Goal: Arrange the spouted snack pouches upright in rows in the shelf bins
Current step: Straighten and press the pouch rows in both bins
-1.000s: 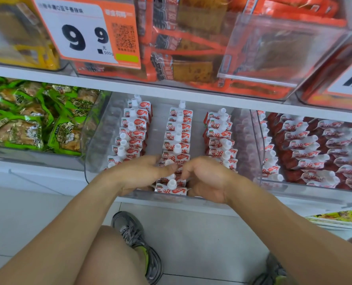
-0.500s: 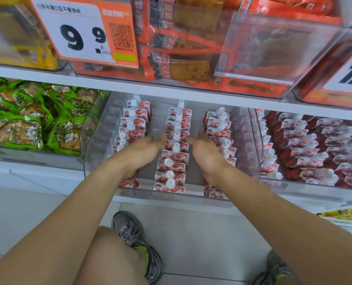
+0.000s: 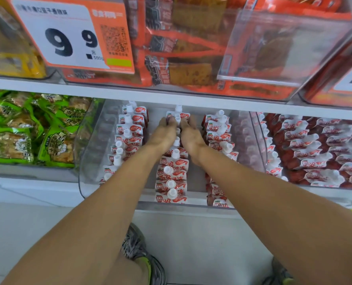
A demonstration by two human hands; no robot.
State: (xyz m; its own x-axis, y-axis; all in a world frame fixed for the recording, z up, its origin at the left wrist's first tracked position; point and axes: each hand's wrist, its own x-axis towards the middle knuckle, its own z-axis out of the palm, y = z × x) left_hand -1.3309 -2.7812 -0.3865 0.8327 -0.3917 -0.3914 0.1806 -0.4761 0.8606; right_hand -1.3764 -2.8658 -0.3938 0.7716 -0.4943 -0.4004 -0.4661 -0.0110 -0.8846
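I count three rows of pouches [image 3: 172,175] in the clear bin [image 3: 92,145]. My left hand [image 3: 163,134] and right hand [image 3: 191,136] pinch the middle row's rear pouches; white shelf, tiled floor.

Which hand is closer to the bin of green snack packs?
Left. The left hand is on the near side of the middle pouch row, toward the green snack packs; the right hand is beyond it.

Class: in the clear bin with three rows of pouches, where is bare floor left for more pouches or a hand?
Bare strips lie between the left row of white-capped red-and-white spouted pouches and the middle row, and between middle and right row. The neighbouring right bin is crowded.
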